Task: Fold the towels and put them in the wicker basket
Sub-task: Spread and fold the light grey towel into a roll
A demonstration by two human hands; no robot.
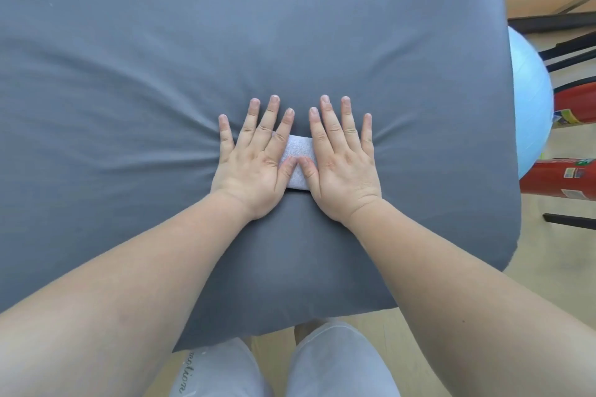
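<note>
Hands, left hand (250, 167) and right hand (343, 167), flatten small ribbed grey towel (298, 155).

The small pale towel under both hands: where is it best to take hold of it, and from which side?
Probably its left and right ends, under the left hand and right hand. The towel lies flat on the soft grey sheet, so pinching each end from outside, thumb on top, should keep it folded.
</note>
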